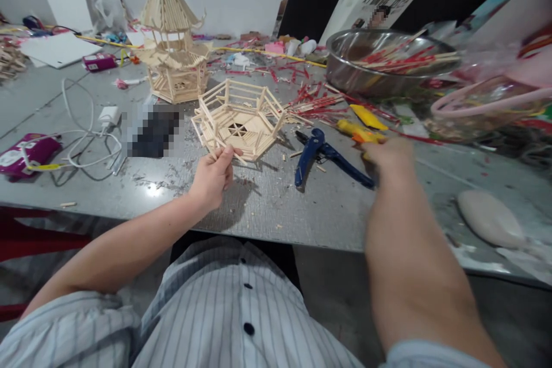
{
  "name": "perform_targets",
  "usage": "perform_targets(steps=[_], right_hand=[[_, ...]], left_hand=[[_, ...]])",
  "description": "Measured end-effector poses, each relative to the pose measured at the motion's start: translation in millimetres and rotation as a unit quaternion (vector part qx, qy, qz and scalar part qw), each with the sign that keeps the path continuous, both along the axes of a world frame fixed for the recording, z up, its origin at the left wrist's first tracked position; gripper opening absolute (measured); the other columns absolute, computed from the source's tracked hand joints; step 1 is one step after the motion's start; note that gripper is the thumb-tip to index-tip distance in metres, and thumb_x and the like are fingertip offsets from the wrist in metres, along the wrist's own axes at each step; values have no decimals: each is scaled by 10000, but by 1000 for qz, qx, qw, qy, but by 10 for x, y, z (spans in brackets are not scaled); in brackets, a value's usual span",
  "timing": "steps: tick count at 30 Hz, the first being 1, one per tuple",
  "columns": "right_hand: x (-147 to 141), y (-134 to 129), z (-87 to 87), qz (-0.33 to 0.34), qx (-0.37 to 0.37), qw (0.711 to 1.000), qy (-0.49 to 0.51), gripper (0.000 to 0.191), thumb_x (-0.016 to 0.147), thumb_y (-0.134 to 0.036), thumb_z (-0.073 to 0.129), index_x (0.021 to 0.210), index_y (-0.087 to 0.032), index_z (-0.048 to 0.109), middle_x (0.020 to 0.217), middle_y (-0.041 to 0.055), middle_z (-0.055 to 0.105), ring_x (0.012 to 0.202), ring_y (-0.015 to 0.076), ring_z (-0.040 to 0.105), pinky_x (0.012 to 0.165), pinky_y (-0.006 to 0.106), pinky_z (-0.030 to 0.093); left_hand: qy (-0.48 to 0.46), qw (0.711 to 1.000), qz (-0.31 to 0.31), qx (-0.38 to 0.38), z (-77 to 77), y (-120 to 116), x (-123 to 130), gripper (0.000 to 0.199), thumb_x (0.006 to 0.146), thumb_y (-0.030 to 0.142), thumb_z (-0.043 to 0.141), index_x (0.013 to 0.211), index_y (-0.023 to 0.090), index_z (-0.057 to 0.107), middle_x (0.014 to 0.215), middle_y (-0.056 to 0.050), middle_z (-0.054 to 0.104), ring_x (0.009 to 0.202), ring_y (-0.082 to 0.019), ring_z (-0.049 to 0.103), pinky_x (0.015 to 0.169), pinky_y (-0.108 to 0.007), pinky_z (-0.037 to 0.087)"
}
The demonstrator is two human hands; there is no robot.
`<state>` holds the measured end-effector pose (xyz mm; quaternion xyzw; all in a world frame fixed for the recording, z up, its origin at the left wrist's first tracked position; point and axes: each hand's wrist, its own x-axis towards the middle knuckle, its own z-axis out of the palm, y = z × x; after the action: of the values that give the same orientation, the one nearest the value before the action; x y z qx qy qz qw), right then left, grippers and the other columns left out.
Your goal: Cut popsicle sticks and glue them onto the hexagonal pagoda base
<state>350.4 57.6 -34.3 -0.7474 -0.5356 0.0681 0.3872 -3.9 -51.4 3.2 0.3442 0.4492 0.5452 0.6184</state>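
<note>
My left hand [213, 177] is closed in a pinch on a thin wooden stick [238, 156], at the near edge of a many-sided wooden stick frame [254, 150] with low railings. Whether the hand also touches the frame cannot be made out. To the right, my right hand [390, 154], smeared by motion, is wrapped round the back of a yellow hot glue gun [350, 128] with an orange part; its fingers are partly hidden. Blue-handled cutting pliers [311, 155] lie spread on the table between the two hands.
A stick pagoda model [170, 29] stands behind the frame. Red-and-natural sticks fill a metal basin [345, 72] at back right. A blurred-out dark flat item [155, 132], white cable [92, 132] and purple packs [32, 152] lie left. A pale rounded object [489, 217] is at right.
</note>
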Motion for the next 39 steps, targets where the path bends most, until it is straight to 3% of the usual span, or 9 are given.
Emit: perform_targets(steps=[3, 6, 8, 11, 16, 21, 27, 30, 39], right_hand=[[-186, -48, 164, -106, -19, 986, 127, 377, 600, 1, 660, 501, -263, 410, 387, -47, 393, 408, 165, 465, 477, 350, 357], [-457, -130, 423, -135, 39, 949, 282, 260, 644, 30, 621, 598, -213, 544, 448, -37, 497, 377, 121, 452, 451, 306, 338], [-641, -186, 608, -143, 86, 941, 293, 253, 746, -23, 582, 581, -207, 531, 458, -34, 488, 370, 109, 437, 434, 297, 309], [-881, -256, 845, -76, 80, 923, 369, 290, 883, -218, 558, 595, -187, 550, 566, 21, 571, 391, 91, 434, 451, 308, 317], [-1199, -305, 1104, 63, 33, 897, 437, 235, 898, -140, 508, 687, -166, 607, 600, -6, 541, 445, 77, 453, 457, 277, 334], [-1434, -321, 1222, 155, -25, 899, 410, 183, 756, -25, 517, 673, -172, 587, 532, -25, 526, 444, 78, 504, 484, 263, 441], [-1624, -345, 1229, 312, -43, 899, 306, 212, 642, 47, 573, 745, -135, 611, 726, 11, 694, 375, 48, 470, 370, 224, 376], [-1705, -349, 1226, 372, -78, 886, 266, 205, 650, 51, 606, 735, -135, 607, 680, -11, 677, 350, 32, 437, 333, 195, 331], [-1851, -385, 1235, 406, -162, 888, 143, 186, 732, -51, 679, 659, -172, 559, 456, -57, 496, 328, 65, 414, 345, 216, 281]], left_hand=[[-6, 1000, -11, -14, -13, 28, -47, 271, 903, 409, 644, 765, 184, 584, 418, 109, 222, 373, -57, 180, 367, -188, 157], [-26, 998, -34, -35, -6, 74, -54, 315, 885, 472, 659, 767, 188, 590, 426, 109, 196, 377, -56, 165, 370, -195, 140], [-38, 997, -47, -48, 3, 106, -50, 329, 883, 491, 658, 775, 187, 592, 437, 109, 184, 374, -51, 152, 371, -196, 127], [-59, 995, -58, -54, -8, 145, -46, 313, 884, 473, 667, 793, 182, 597, 433, 113, 181, 365, -47, 143, 369, -189, 116], [-85, 993, -67, -54, -68, 191, -30, 280, 877, 422, 694, 797, 172, 597, 427, 122, 185, 355, -46, 145, 361, -180, 130], [-93, 992, -56, -63, -43, 240, 6, 232, 975, 295, 562, 789, 159, 588, 408, 116, 194, 325, -45, 164, 355, -174, 123], [-97, 991, -64, -60, -68, 263, 32, 228, 980, 305, 552, 802, 168, 593, 415, 115, 199, 325, -47, 192, 356, -174, 141], [-106, 990, -67, -58, -87, 263, 32, 203, 981, 301, 552, 830, 173, 596, 414, 118, 189, 329, -48, 177, 362, -170, 144], [-93, 992, -55, -62, -32, 301, 49, 209, 992, 288, 536, 825, 169, 579, 381, 121, 211, 313, -51, 194, 356, -177, 139]])
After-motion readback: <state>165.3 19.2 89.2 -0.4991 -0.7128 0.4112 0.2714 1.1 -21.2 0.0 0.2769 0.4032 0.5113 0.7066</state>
